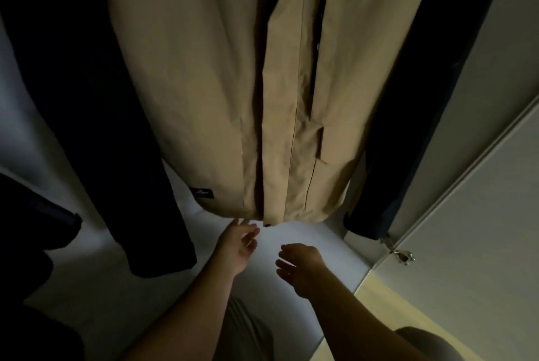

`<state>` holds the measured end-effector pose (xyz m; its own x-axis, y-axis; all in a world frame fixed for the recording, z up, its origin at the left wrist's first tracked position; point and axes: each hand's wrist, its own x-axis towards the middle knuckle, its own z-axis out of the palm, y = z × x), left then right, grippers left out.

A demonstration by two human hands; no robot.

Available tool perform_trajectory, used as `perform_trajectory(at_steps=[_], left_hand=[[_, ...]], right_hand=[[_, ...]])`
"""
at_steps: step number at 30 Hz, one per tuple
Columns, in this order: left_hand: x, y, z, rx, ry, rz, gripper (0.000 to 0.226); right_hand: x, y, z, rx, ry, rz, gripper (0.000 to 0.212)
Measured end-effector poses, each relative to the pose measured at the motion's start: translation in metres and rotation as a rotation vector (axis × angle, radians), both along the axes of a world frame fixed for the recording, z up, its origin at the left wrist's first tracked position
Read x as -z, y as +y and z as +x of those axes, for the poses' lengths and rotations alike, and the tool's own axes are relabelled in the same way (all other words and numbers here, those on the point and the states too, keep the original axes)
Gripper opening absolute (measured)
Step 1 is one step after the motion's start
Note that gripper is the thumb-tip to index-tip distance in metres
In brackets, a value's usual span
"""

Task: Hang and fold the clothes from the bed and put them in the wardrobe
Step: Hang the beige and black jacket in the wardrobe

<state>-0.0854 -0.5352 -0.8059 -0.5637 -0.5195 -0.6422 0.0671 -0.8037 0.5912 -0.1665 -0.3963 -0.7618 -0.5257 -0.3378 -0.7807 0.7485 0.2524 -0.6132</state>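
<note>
Inside the wardrobe (315, 241) your beige coat (204, 83) hung with its front edges overlapping and its hem just above the white floor panel. A long dark garment (96, 127) hung to its left and a navy garment (390, 127) to its right, beside the open door (472, 229). Your left hand (237, 245) was spread loosely, its fingertips at the hem and gripping nothing; contact was unclear. Your right hand (302, 268) hovered lower, relaxed and empty, apart from the cloth.
</note>
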Motion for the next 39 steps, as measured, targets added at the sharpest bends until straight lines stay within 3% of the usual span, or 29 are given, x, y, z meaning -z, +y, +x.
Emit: perform_trajectory(at_steps=[5,8,11,16,23,29,39], left_hand=[[-0.003,0.000,0.001,0.170,-0.018,-0.106,0.027],[0.000,0.015,0.014,0.298,-0.144,-0.281,0.023],[0.004,0.033,0.026,0.275,-0.243,-0.397,0.024],[0.009,0.048,0.035,0.228,-0.226,-0.463,0.019],[0.008,0.059,0.037,0.218,-0.210,-0.428,0.018],[0.000,0.062,0.042,0.327,-0.106,-0.421,0.032],[-0.001,0.066,0.040,0.262,-0.275,-0.577,0.031]], right_hand=[[0.012,-0.007,0.002,0.022,-0.059,-0.073,0.022],[0.017,-0.007,0.006,0.020,-0.089,-0.139,0.022],[0.024,0.000,0.011,0.023,-0.100,-0.139,0.020],[0.034,0.015,0.022,0.005,-0.139,-0.155,0.029],[0.040,0.026,0.028,-0.062,-0.055,-0.128,0.036],[0.041,0.034,0.028,-0.106,-0.046,-0.168,0.045],[0.039,0.038,0.031,-0.127,-0.046,-0.228,0.048]])
